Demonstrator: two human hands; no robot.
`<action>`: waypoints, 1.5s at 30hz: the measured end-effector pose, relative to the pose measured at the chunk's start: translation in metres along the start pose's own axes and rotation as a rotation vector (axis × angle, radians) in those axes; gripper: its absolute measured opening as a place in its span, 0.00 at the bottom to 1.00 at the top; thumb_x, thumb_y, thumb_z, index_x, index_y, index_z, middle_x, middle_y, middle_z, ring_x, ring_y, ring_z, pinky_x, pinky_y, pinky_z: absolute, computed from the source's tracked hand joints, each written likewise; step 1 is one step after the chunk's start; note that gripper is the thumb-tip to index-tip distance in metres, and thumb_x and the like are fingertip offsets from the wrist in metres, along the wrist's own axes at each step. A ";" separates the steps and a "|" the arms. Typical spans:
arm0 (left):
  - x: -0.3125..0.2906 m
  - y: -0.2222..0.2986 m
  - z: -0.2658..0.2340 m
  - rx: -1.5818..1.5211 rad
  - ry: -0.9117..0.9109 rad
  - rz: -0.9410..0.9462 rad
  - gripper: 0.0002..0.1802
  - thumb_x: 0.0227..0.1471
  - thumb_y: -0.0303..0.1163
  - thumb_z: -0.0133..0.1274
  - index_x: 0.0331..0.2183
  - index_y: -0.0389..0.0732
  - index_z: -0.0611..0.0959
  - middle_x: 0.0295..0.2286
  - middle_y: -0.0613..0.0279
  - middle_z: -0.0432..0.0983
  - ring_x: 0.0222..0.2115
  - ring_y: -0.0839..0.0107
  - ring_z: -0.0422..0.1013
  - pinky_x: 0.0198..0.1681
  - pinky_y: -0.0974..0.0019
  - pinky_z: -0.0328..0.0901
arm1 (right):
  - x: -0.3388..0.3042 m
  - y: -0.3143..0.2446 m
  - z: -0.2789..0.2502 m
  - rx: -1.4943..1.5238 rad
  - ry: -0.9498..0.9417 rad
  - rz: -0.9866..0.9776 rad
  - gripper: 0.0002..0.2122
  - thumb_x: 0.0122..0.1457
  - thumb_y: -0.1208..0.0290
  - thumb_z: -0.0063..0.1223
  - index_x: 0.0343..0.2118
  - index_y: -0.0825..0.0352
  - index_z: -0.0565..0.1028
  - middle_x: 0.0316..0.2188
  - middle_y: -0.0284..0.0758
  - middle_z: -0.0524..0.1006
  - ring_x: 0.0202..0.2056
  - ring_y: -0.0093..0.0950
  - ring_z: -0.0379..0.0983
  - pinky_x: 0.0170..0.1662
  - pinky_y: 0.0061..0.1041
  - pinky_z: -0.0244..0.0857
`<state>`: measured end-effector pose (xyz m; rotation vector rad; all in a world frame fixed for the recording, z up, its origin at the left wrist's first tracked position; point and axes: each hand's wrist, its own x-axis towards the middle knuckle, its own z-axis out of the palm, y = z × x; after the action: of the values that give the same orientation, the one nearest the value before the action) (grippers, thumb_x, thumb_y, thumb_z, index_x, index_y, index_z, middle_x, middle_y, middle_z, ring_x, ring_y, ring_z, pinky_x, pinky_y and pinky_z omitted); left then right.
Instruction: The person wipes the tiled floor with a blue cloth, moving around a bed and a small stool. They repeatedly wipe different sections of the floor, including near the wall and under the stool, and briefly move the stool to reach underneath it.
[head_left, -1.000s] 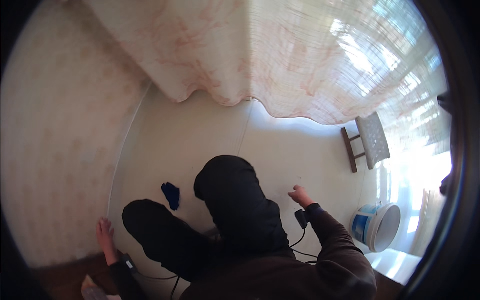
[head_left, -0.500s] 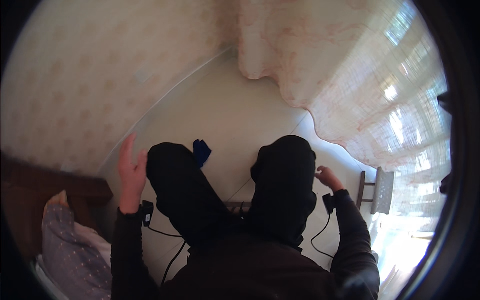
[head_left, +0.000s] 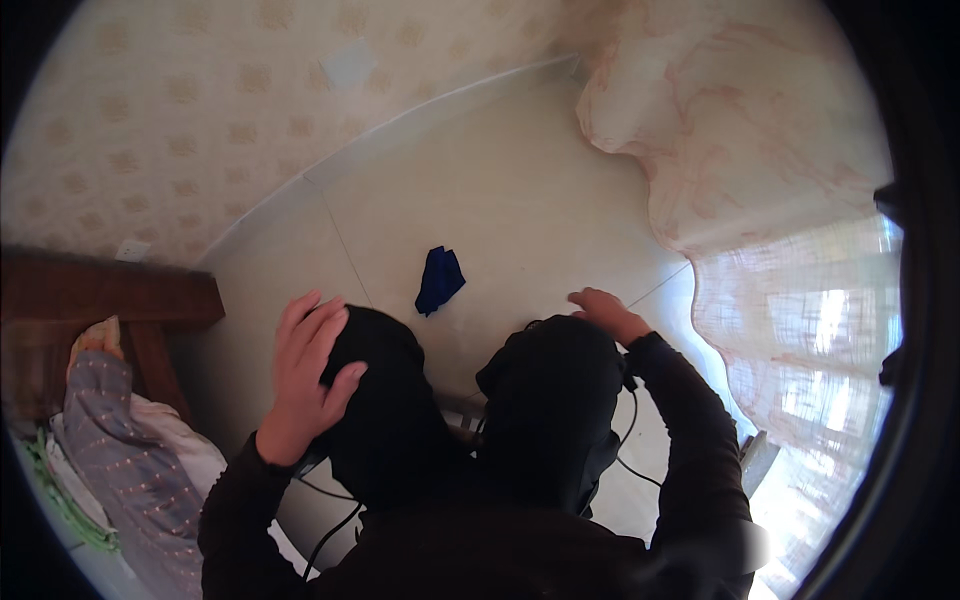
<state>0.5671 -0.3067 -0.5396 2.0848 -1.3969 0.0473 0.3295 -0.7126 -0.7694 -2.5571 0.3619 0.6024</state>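
My left hand (head_left: 309,372) is open beside my left knee, its fingers apart and nothing in it. Over the outer side of my right knee is my right hand (head_left: 606,312), fingers stretched toward the middle; it looks open, and I see nothing held in it. A dark blue piece of cloth (head_left: 440,281) lies crumpled on the tiled floor (head_left: 490,200), ahead of my knees and between the two hands. Neither hand touches it. Black cables (head_left: 628,435) hang by both of my wrists.
A dark brown wooden bed frame (head_left: 110,290) stands at the left, with a grey dotted cloth (head_left: 135,440) draped on it. Patterned wallpaper (head_left: 185,140) covers the wall at the far left. A long pale curtain (head_left: 740,170) hangs along the right, lit from behind.
Both hands have moved forward and inward, nearer the knees. The view has shifted, so the blue cloth now appears further right and clear of my left knee.
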 end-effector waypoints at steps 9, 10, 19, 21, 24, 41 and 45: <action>-0.027 0.022 -0.016 0.227 -0.162 -0.170 0.29 0.55 0.41 0.48 0.54 0.33 0.67 0.51 0.41 0.68 0.55 0.37 0.58 0.57 0.41 0.53 | 0.146 -0.095 0.053 -0.022 -0.022 -0.622 0.27 0.51 0.66 0.60 0.56 0.61 0.66 0.59 0.55 0.58 0.60 0.50 0.57 0.55 0.40 0.63; -0.032 0.025 -0.019 0.258 -0.183 -0.194 0.29 0.56 0.41 0.46 0.54 0.34 0.67 0.51 0.41 0.68 0.55 0.37 0.58 0.58 0.41 0.52 | 0.156 -0.105 0.059 -0.022 0.028 -0.705 0.27 0.51 0.65 0.60 0.55 0.61 0.67 0.60 0.55 0.57 0.60 0.50 0.56 0.55 0.41 0.62; -0.047 0.032 -0.027 0.342 -0.267 -0.327 0.27 0.59 0.40 0.40 0.54 0.32 0.67 0.51 0.39 0.68 0.57 0.34 0.55 0.60 0.39 0.48 | 0.203 -0.134 0.112 -0.184 0.289 -0.595 0.17 0.49 0.70 0.57 0.44 0.62 0.74 0.55 0.47 0.63 0.59 0.46 0.56 0.57 0.44 0.57; -0.046 0.030 -0.028 0.330 -0.274 -0.321 0.27 0.60 0.40 0.39 0.55 0.32 0.67 0.51 0.39 0.67 0.57 0.34 0.55 0.60 0.39 0.47 | 0.203 -0.123 0.115 -0.114 0.307 -0.495 0.16 0.47 0.73 0.55 0.42 0.64 0.74 0.54 0.45 0.65 0.59 0.47 0.56 0.57 0.43 0.56; -0.044 0.028 -0.028 0.333 -0.269 -0.303 0.27 0.60 0.40 0.39 0.55 0.32 0.67 0.51 0.39 0.67 0.57 0.35 0.55 0.60 0.39 0.47 | 0.185 -0.076 0.114 0.061 0.487 -0.311 0.12 0.46 0.77 0.52 0.36 0.68 0.75 0.52 0.46 0.67 0.58 0.48 0.58 0.59 0.43 0.55; -0.036 0.027 -0.029 0.320 -0.190 -0.209 0.22 0.61 0.36 0.43 0.52 0.32 0.70 0.49 0.45 0.71 0.53 0.43 0.63 0.58 0.42 0.55 | 0.002 0.084 0.061 0.125 0.962 0.293 0.14 0.36 0.85 0.51 0.30 0.65 0.72 0.43 0.45 0.71 0.50 0.48 0.65 0.53 0.42 0.61; -0.019 0.032 -0.023 0.304 -0.191 -0.207 0.22 0.60 0.34 0.42 0.51 0.30 0.71 0.49 0.43 0.71 0.54 0.40 0.61 0.59 0.41 0.51 | 0.119 0.006 0.033 0.081 0.767 -0.134 0.08 0.44 0.79 0.53 0.30 0.67 0.71 0.50 0.46 0.68 0.53 0.48 0.64 0.54 0.42 0.62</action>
<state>0.5387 -0.2874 -0.5120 2.5351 -1.3419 -0.0273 0.4196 -0.7173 -0.8541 -2.6085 0.4434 -0.4610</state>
